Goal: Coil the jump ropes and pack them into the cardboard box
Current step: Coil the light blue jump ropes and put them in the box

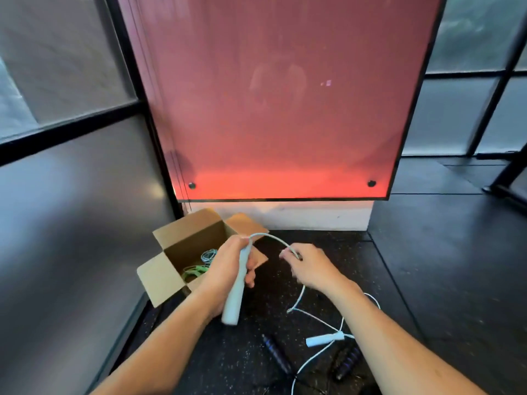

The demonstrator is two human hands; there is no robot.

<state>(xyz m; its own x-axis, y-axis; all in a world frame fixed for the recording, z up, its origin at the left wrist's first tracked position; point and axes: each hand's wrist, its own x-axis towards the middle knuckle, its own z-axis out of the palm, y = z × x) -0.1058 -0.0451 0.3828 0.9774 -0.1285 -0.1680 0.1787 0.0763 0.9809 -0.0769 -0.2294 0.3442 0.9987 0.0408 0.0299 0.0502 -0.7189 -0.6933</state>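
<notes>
Box sits far left on the floor, flaps open, w/ a green rope and a pale blue coil already inside. Just right of it, L hand has its fingers wrapped round a white handle, held roughly upright over the box's near corner. Cord arcs from the handle's top across to R hand, which pinches it btwn thumb and fingertips, other fingers loosely curled. Below R hand the cord trails slack to the floor and runs to the 2nd handle. A dark rope lies uncoiled beside that. Step in hand, I'd say: start of coiling this one, no loops gathered yet. Next calls for R hand to feed cord back to L hand, loop by loop, w/o snagging the dark rope.
</notes>
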